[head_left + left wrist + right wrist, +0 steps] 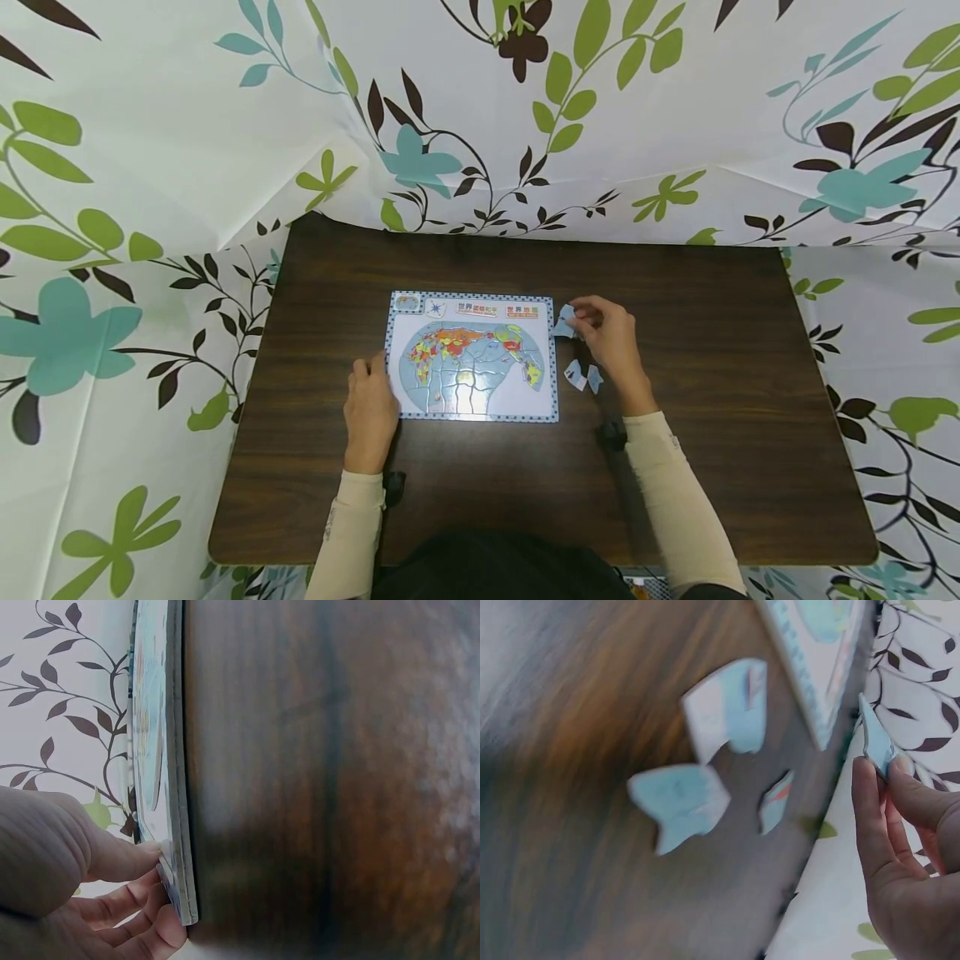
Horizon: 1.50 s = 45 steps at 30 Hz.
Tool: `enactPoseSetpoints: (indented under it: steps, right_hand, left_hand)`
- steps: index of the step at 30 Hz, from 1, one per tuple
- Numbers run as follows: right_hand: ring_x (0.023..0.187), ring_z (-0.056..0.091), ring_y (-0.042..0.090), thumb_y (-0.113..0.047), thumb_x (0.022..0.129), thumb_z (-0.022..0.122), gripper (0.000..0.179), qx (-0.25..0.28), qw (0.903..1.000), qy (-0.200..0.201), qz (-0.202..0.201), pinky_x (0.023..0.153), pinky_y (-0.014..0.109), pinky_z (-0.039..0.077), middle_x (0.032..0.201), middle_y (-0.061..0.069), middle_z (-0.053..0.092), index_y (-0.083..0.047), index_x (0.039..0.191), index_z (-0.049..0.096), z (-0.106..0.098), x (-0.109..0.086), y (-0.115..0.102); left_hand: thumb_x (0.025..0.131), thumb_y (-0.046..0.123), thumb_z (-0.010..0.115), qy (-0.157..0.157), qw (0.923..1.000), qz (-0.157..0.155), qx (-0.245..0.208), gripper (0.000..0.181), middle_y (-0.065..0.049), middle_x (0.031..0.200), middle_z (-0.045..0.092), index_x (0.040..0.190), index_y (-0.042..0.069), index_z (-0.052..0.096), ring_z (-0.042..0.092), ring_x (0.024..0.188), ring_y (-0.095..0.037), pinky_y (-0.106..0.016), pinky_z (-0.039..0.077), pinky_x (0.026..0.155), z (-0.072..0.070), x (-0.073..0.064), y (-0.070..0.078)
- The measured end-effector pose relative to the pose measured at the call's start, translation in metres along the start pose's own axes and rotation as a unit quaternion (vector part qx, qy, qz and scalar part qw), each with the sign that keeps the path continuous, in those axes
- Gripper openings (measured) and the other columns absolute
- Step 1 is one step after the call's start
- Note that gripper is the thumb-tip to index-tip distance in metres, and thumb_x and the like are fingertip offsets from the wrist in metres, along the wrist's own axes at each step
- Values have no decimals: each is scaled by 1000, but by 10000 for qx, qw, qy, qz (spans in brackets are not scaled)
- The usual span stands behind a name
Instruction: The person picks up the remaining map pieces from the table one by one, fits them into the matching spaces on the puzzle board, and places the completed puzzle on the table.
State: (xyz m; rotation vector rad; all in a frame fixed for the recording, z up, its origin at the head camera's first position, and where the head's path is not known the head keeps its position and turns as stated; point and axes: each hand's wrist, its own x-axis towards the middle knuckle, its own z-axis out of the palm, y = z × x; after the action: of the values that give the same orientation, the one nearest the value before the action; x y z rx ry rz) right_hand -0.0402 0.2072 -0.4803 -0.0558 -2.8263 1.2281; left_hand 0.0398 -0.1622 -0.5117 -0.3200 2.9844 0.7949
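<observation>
A world map jigsaw puzzle (471, 358) with a blue dotted border lies flat on the table. My left hand (371, 408) holds its left edge, the thumb (124, 859) on the face and the fingers curled against the side. Just off the puzzle's right edge, my right hand (611, 337) pinches a light blue puzzle piece (876, 739) between thumb and fingertips, raised above the table. Below that hand lie loose pieces: a white and blue one (742, 709), a broad pale blue one (679, 806) and a small one with a red mark (778, 801).
The dark wooden table (720, 350) extends to both sides of the puzzle. A white cloth with a leaf and flower print (600, 108) hangs behind the table and at its sides. The map area has a white gap at its lower right.
</observation>
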Motion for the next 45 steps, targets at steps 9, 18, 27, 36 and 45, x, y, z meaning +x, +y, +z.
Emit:
enactPoseSetpoints:
  steps: [9,18,27,36,45]
  right_hand:
    - [75,73,20,-8,86,77,27,570,9967,-465,353,64,31,60,90,9,72,-5,112,70,14,-8,-25]
    - [72,72,19,-10,85,79,25,808,9898,-930,716,61,28,58,88,11,72,-2,107,71,35,-23,-39]
    - [69,69,13,-12,83,82,22,331,9889,-1223,774,62,28,55,84,6,74,-3,101,74,50,-37,-36]
    - [69,65,12,-15,81,84,19,-329,9896,-1254,626,62,28,54,80,4,72,-4,94,75,61,-49,-37]
    - [69,61,14,-11,81,83,14,-757,9917,-1021,211,64,30,52,76,4,67,-4,89,74,74,-55,-40]
  left_hand:
    - [97,1,58,23,10000,17,5,43,-24,117,49,139,2,52,52,107,-43,-57,53,66,0,-1,0]
    - [97,2,57,-9,10000,12,-8,42,-24,117,48,139,3,52,52,107,-43,-58,53,66,0,0,0]
    - [98,2,56,13,10000,65,-12,41,-24,116,49,139,2,52,53,105,-44,-58,53,65,0,-1,-1]
    - [99,3,55,12,10000,61,-41,40,-25,116,49,139,2,52,53,106,-44,-58,53,66,0,-1,-1]
    - [98,3,56,127,9998,109,-62,41,-25,116,50,139,3,52,54,103,-44,-59,52,63,1,-1,-2]
